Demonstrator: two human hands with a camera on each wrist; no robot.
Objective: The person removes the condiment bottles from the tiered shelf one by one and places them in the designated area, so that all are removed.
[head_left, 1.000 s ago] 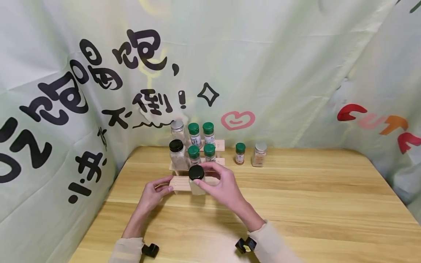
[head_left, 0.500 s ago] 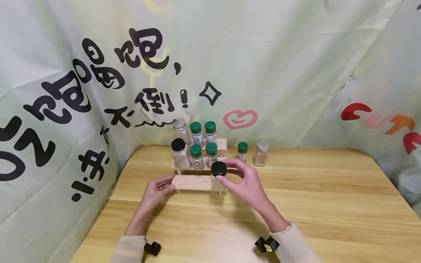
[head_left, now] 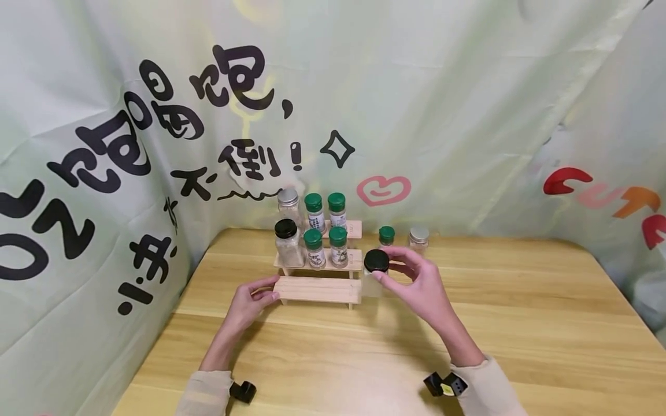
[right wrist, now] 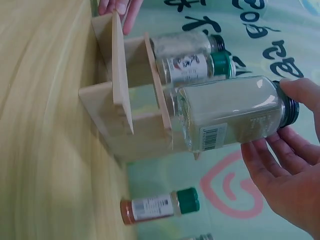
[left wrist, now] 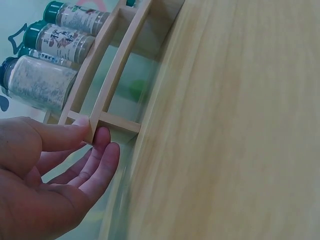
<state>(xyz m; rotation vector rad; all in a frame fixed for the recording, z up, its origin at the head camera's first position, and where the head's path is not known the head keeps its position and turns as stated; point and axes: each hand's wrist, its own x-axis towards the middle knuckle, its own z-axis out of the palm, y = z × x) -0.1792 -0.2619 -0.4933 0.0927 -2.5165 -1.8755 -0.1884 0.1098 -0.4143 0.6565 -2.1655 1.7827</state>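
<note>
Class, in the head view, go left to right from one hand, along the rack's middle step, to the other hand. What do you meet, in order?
Left hand, black-capped jar, first green-capped bottle, second green-capped bottle, held jar, right hand.

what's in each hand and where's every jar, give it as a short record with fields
left hand: pinches the left end of the wooden rack
right hand: holds the big black-lidded jar beside the rack's right end
middle shelf: second black-lidded jar, two green-lidded jars
top shelf: silver-lidded jar, two green-lidded jars
table: small green-lidded jar, another silver-lidded jar
</note>
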